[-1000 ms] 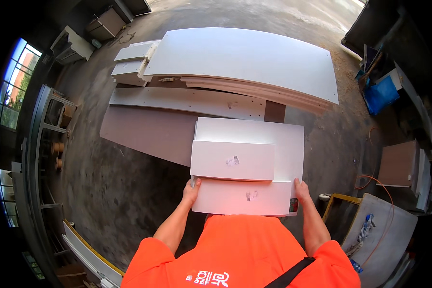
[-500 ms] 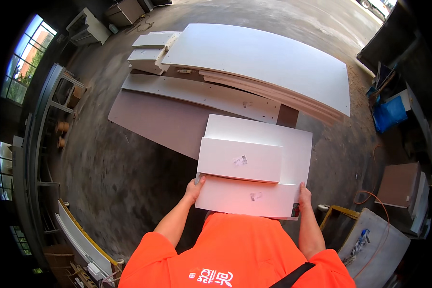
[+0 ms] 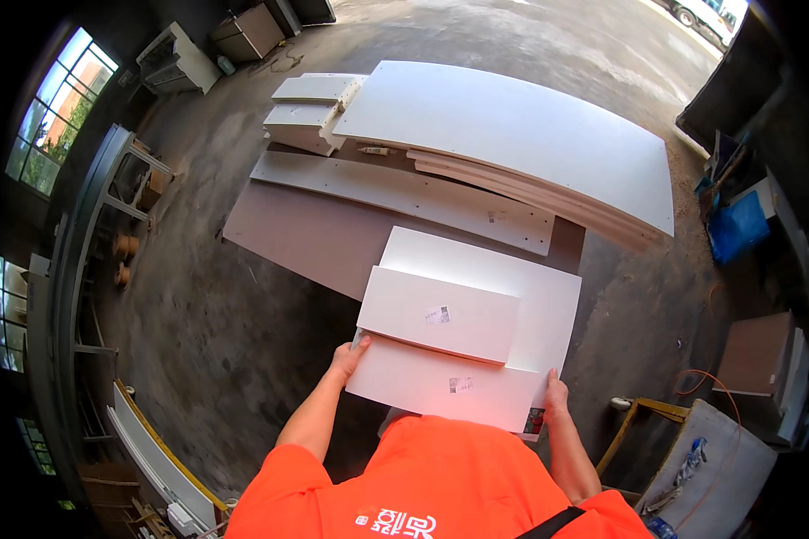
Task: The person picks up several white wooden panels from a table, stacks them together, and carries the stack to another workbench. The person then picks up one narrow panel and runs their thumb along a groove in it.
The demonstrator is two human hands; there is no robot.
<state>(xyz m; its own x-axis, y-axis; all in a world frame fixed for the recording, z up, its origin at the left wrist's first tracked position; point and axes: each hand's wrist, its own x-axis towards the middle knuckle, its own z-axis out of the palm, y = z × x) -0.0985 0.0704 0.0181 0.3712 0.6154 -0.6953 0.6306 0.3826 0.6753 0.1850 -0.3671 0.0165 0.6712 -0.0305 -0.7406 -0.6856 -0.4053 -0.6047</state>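
A stack of white panels (image 3: 545,310) is held in front of my body, gripped at its two side edges. My left hand (image 3: 347,358) is closed on the left edge, thumb on top. On the opposite edge my right hand (image 3: 556,395) is closed the same way; the fingers of both hands are hidden beneath. A narrower white board (image 3: 395,301) lies across the top of the stack. It bears a small printed label (image 3: 438,314), and a second label (image 3: 460,385) is on the panel nearer me. A dark patterned patch shows beside my right hand.
Ahead on the floor lie a brown board (image 3: 288,229), a long white strip with holes (image 3: 404,196), a large white panel (image 3: 512,135) on stacked boards, and shorter white pieces (image 3: 306,115). A metal frame (image 3: 108,198) stands left. At right are a yellow-framed cart (image 3: 661,409) and an orange hose (image 3: 737,404).
The held stack has shifted slightly left and toward me and turned a little clockwise, with both hands still on its edges. The floor pieces appear lower and farther right in view.
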